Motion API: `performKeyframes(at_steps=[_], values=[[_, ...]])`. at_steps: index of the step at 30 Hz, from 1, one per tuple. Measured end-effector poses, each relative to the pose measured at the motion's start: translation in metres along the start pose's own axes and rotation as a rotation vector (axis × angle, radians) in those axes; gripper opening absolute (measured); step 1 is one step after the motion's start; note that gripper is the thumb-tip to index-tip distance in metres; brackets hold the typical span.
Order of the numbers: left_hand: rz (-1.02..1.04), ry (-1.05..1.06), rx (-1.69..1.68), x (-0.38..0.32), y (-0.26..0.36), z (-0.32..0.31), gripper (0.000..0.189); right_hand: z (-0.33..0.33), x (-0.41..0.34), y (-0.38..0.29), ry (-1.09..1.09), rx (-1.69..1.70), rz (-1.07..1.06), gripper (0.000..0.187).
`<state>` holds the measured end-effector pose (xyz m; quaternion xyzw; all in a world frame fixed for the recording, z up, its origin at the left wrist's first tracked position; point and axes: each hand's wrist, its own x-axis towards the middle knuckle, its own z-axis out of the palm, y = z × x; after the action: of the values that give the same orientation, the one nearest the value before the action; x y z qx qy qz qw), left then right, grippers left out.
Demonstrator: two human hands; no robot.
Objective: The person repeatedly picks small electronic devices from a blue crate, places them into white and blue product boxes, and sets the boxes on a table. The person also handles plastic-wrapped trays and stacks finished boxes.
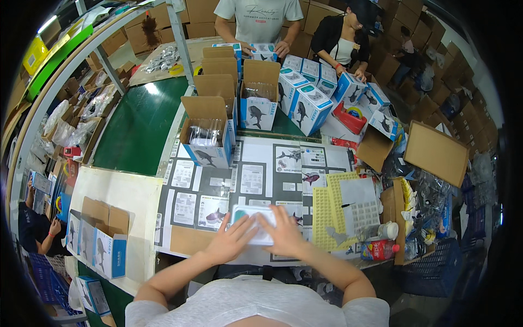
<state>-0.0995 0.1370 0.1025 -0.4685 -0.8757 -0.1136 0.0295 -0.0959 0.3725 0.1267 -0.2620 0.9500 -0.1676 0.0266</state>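
Observation:
Both my hands lie on a white and teal box panel or flat pack (pixel 254 225), blurred, on the printed sheets that cover the bench. My left hand (pixel 232 240) rests on its left side with the fingers spread. On its right side lies my right hand (pixel 282 229), also with spread fingers. Beyond them stand open shark toy boxes, the nearest one (pixel 208 153) with its brown flap up and clear plastic inside. Another open box (pixel 258 112) stands behind it to the right.
Yellow sticker sheets (pixel 325 212), a clear jar (pixel 378 231) and a red-labelled bottle (pixel 378 250) lie at the right. A red tape dispenser (pixel 347 118) sits near closed boxes (pixel 310 107). Two people handle boxes across the bench. More open boxes (pixel 107 249) stand at the left.

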Motion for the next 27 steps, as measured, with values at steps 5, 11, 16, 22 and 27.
performKeyframes(at_steps=[5,11,16,22,27], values=[[-0.677,0.224,-0.196,-0.044,-0.018,0.001,0.056,-0.045,0.002,0.128,0.285,-0.152,0.355,0.093],[-0.885,0.187,-0.43,-0.104,-0.035,0.051,0.032,-0.124,0.063,0.309,0.419,-0.166,0.638,0.089],[-0.896,0.207,-0.508,-0.073,-0.068,0.058,0.023,-0.104,0.147,0.378,0.449,-0.057,0.597,0.09],[-0.889,0.146,-0.59,-0.06,-0.067,0.062,0.018,-0.093,0.214,0.398,0.449,-0.356,0.481,0.073],[-0.739,0.129,-0.536,-0.035,-0.082,0.065,0.016,-0.053,0.314,0.298,0.652,0.515,0.362,0.063]])
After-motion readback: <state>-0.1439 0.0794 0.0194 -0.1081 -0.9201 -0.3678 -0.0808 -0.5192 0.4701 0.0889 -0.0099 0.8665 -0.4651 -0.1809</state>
